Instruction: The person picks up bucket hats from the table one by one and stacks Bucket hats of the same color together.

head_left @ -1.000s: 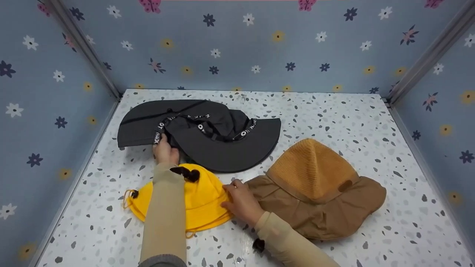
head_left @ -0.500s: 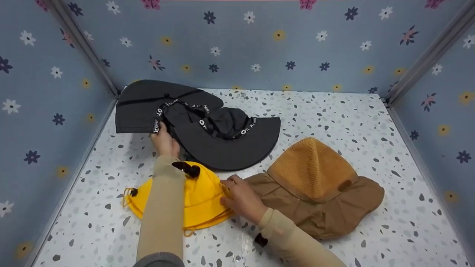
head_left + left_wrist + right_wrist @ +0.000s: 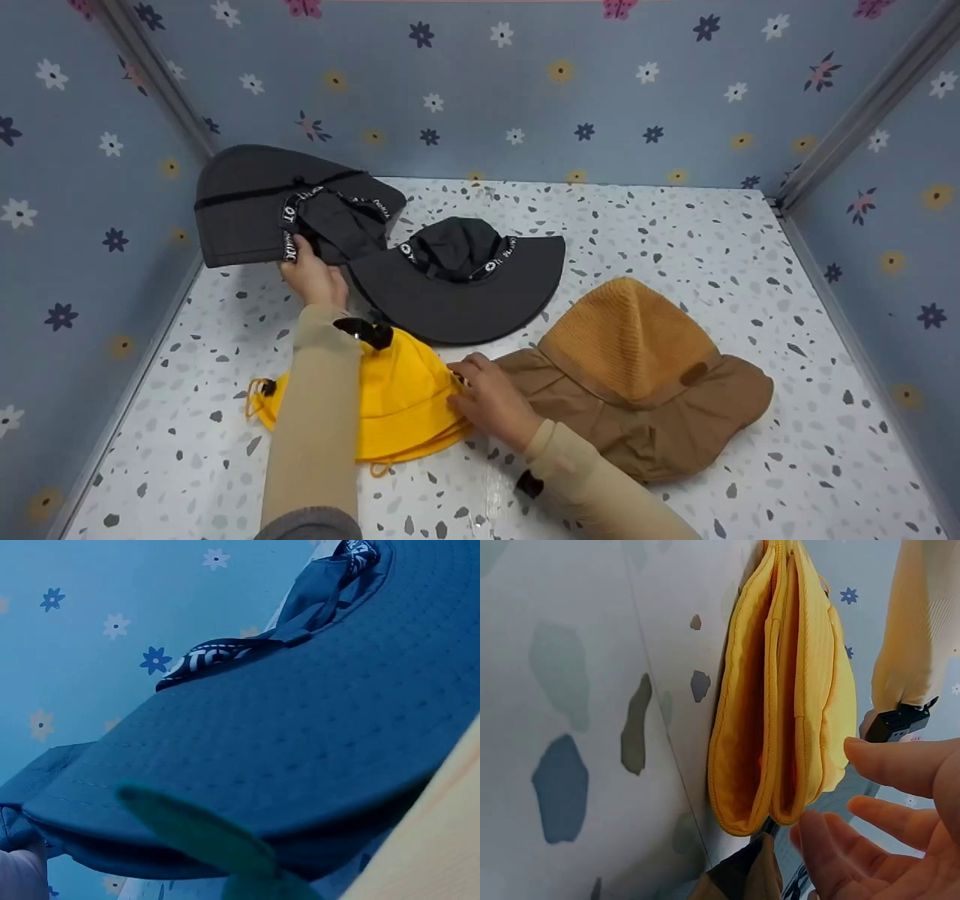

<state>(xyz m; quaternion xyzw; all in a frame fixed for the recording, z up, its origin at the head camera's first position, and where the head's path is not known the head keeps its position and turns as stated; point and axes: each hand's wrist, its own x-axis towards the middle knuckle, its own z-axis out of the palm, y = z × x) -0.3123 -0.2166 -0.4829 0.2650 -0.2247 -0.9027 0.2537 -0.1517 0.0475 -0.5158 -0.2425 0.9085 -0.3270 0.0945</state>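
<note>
My left hand [image 3: 313,276] grips the lettered band edge of a dark grey sun hat [image 3: 240,217], its wide brim raised against the back left corner. In the left wrist view that brim [image 3: 300,727] fills the picture. A second dark grey hat [image 3: 465,311] lies folded just to the right, overlapping the first in the head view. My right hand [image 3: 495,401] is at the right edge of a folded yellow bucket hat [image 3: 405,420]. Its thumb and fingers are spread loosely, as the right wrist view shows. My left sleeve hides part of the yellow hat.
A brown wide-brimmed hat with an orange ribbed crown [image 3: 634,345] lies to the right. The white speckled tabletop [image 3: 817,420] is bounded by blue flowered panels [image 3: 480,90] at the back and sides. A green leaf-shaped piece [image 3: 195,829] shows in the left wrist view.
My left hand has lifted the dark grey hat up and drawn it left, away from the second dark grey hat. The right hand and the other hats have hardly moved.
</note>
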